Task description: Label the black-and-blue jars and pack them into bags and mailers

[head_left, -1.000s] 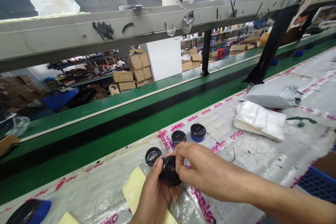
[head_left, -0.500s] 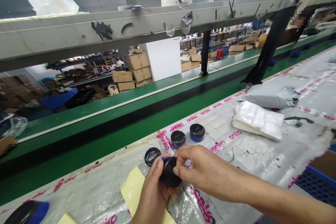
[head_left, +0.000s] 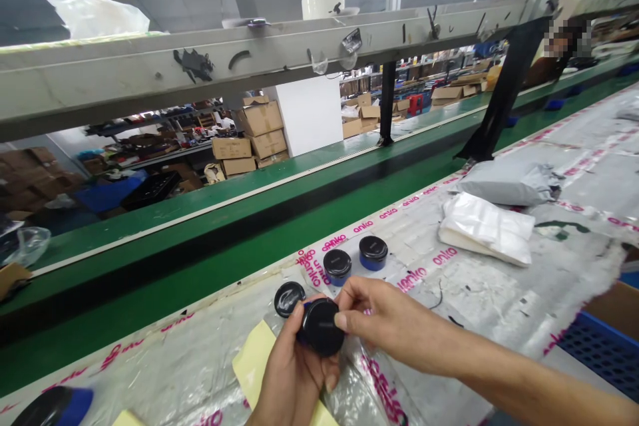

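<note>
My left hand (head_left: 294,373) is wrapped around a round jar (head_left: 322,327) with a blue body and a black lid. The lid is tilted up towards me, with faint marks on it. My right hand (head_left: 372,313) pinches the right edge of the lid between thumb and bent fingers; whether a thin film is between them I cannot tell. Just behind the left fingertips lies a glossy black lid-topped piece (head_left: 289,298), its lower part hidden. Two similar jars, a nearer one (head_left: 337,267) and a farther one (head_left: 373,252), stand upright beyond my hands.
Another blue-and-black jar (head_left: 60,406) sits at the lower left. Yellow paper (head_left: 254,359) lies under my left wrist. White packets (head_left: 486,226) and a grey bag (head_left: 509,181) rest to the right. A green conveyor (head_left: 279,233) runs behind the plastic-covered table; a blue crate (head_left: 599,353) is at right.
The jar has turned so its lid faces me more fully. My right thumb has shifted from over the lid's face to its right edge.
</note>
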Demonstrator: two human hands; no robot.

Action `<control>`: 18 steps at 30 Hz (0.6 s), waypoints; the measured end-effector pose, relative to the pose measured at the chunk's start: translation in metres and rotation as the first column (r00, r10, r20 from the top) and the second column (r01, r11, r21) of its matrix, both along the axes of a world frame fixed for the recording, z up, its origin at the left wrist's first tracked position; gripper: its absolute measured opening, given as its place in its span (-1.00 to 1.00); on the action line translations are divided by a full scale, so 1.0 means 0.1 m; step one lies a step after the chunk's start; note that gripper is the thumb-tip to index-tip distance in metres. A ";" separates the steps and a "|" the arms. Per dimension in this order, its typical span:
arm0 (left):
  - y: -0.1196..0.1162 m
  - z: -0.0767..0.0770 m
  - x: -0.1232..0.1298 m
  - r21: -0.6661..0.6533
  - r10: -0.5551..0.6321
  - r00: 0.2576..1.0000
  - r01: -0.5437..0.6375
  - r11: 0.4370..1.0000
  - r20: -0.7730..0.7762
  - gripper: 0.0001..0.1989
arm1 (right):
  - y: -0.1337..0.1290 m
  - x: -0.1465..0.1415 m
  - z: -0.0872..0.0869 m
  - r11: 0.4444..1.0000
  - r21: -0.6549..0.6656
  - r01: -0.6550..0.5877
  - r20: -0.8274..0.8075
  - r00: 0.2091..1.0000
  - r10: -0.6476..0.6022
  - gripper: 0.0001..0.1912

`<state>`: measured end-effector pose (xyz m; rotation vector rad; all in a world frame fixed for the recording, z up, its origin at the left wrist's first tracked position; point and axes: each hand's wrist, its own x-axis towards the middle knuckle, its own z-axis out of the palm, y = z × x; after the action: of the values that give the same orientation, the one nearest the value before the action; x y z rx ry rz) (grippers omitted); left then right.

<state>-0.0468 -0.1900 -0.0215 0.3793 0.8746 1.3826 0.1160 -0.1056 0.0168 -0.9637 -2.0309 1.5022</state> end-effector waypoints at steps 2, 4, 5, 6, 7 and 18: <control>0.00 0.02 0.00 0.025 0.000 1.000 -0.001 1.000 0.029 -0.64 | -0.03 0.02 0.02 0.999 0.026 0.032 -0.040 0.999 -0.031 -0.91; 0.00 0.04 0.00 0.051 -0.007 0.998 0.004 0.999 0.058 -0.65 | -0.09 0.04 0.05 0.974 0.188 0.123 -0.077 0.991 -0.110 -0.87; 0.00 0.05 0.00 0.060 -0.015 0.997 0.010 0.998 0.076 -0.65 | -0.13 0.05 0.06 0.931 0.330 0.159 -0.101 0.986 -0.133 -0.84; 0.00 0.05 0.00 0.066 -0.022 0.995 0.015 0.998 0.099 -0.66 | -0.17 0.05 0.05 0.853 0.494 0.168 -0.122 0.985 -0.124 -0.80; 0.00 0.04 0.00 0.071 -0.032 0.992 0.024 0.997 0.124 -0.67 | -0.20 0.05 0.04 0.740 0.656 0.147 -0.124 0.989 -0.086 -0.75; 0.07 -0.16 -0.03 -0.205 -0.184 0.975 0.207 0.957 0.123 -0.31 | -0.17 0.16 -0.04 0.254 0.966 -0.056 0.051 0.998 0.024 -0.52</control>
<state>-0.0493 -0.1827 -0.0377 0.2185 0.8690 1.1014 0.1319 -0.1222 0.0123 -0.3382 -2.3781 -0.0443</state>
